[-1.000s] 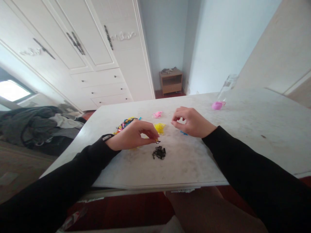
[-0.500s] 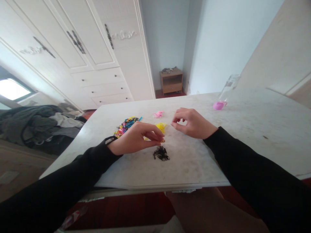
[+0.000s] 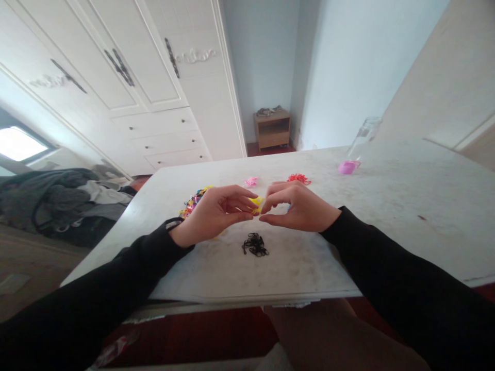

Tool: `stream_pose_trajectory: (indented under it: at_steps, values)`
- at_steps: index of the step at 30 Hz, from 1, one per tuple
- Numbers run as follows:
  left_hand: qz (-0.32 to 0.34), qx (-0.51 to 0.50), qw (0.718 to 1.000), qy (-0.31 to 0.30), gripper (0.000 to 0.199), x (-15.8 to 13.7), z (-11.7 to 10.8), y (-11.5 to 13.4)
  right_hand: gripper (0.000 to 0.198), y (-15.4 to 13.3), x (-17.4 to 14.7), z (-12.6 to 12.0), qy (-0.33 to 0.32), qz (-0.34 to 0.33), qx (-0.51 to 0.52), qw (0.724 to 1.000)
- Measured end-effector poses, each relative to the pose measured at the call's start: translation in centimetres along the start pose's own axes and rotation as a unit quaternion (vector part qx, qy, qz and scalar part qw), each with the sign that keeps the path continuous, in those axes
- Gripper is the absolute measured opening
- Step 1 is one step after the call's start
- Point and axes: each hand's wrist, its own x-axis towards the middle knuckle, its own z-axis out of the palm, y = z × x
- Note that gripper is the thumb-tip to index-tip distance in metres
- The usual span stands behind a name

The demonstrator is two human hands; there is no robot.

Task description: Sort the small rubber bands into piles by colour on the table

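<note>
My left hand and my right hand meet fingertip to fingertip above the table, each with thumb and fingers drawn close together. Whatever is between the fingertips is too small to make out. Just behind them lies a yellow pile of small rubber bands, partly covered. Black rubber bands lie in a loose heap nearer me. Beside and behind my left hand is a mixed-colour heap of bands, partly hidden. Farther back are a small pink pile and a red pile, the latter just beyond my right hand.
The pale table carries a clear bottle with a pink object at its base, back right. Dark clothes are heaped to the left. A white wardrobe and a small wooden cabinet stand beyond.
My right hand has moved left and slightly down, exposing the red pile behind it. My left hand has lifted slightly, and the two hands' fingertips have come together.
</note>
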Motion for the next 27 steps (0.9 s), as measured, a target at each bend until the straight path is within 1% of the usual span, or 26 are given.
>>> stream_pose_trajectory:
  at_steps: [6,10,13,16,21,27]
  values:
    - [0.013,0.005,1.0,0.014,0.026,0.0,0.06,-0.09,0.013,-0.07,-0.01,0.17,0.004,-0.007,-0.01,1.0]
    - [0.04,0.011,0.999,0.018,0.02,0.16,0.0,-0.16,0.014,-0.17,0.0,0.24,0.014,-0.009,-0.019,1.0]
    - [0.056,0.015,0.998,0.016,0.021,0.22,0.07,-0.13,0.012,-0.22,0.02,0.34,0.014,-0.014,-0.024,1.0]
    - [0.051,0.007,0.999,0.009,0.024,0.15,0.21,-0.02,0.012,-0.19,0.02,0.46,0.014,-0.017,-0.025,0.999]
    - [0.04,0.017,0.999,0.005,0.021,-0.01,0.32,0.18,0.013,-0.2,0.07,0.71,0.004,-0.023,-0.007,1.0]
    - [0.056,0.013,0.998,-0.015,0.024,-0.16,0.28,0.04,0.016,-0.4,0.21,0.94,0.002,-0.043,-0.006,0.999]
